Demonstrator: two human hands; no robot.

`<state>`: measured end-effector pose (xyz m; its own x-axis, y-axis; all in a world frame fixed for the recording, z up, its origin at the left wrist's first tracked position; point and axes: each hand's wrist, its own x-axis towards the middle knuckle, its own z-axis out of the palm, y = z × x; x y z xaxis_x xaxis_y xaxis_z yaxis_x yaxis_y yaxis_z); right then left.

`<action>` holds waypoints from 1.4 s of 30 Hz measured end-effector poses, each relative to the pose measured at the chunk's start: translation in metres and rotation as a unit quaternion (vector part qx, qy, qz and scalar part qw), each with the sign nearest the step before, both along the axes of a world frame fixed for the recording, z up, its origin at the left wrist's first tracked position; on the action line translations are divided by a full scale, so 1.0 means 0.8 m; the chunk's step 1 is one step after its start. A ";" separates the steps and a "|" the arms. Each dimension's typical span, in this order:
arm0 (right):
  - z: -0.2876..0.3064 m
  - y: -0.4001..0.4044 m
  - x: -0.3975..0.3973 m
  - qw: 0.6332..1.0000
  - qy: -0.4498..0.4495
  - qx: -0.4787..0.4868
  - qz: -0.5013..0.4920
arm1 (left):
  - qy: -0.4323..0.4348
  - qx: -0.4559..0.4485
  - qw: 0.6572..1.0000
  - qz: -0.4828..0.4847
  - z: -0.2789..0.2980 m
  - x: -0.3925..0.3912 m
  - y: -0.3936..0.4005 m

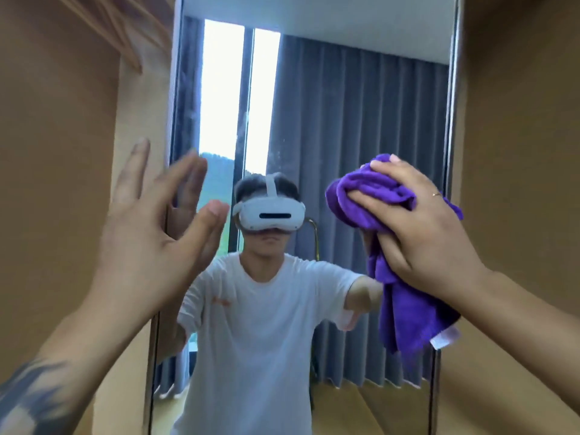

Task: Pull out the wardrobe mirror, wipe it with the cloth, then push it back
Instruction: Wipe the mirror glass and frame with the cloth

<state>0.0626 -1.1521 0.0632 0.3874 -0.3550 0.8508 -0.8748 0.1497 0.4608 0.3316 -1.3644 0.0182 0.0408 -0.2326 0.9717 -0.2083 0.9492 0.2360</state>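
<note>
The tall wardrobe mirror [345, 120] stands straight ahead between brown wardrobe panels and reflects a person in a white shirt and headset. My right hand [420, 233] grips a bunched purple cloth [373, 196] and holds it against the right side of the glass; the cloth's tail hangs down below the hand. My left hand [147, 227] is raised by the mirror's left edge with its fingers straight and spread, holding nothing. Whether its fingertips touch the glass is unclear.
Brown wardrobe panels [56, 152] flank the mirror on both sides. Wooden hangers [125, 29] hang at the upper left. The glass reflects grey curtains and a bright window.
</note>
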 end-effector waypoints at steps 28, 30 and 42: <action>-0.014 -0.078 0.144 0.995 0.014 -0.038 -0.091 | 0.211 0.123 0.901 -0.357 -0.075 -0.029 -0.015; -0.022 -0.047 0.104 0.987 -0.061 -0.089 -0.121 | 0.210 0.122 0.903 -0.354 -0.075 -0.027 -0.016; -0.067 -0.092 0.161 0.996 -0.074 -0.043 -0.030 | 0.201 0.158 0.892 -0.372 -0.077 -0.022 -0.009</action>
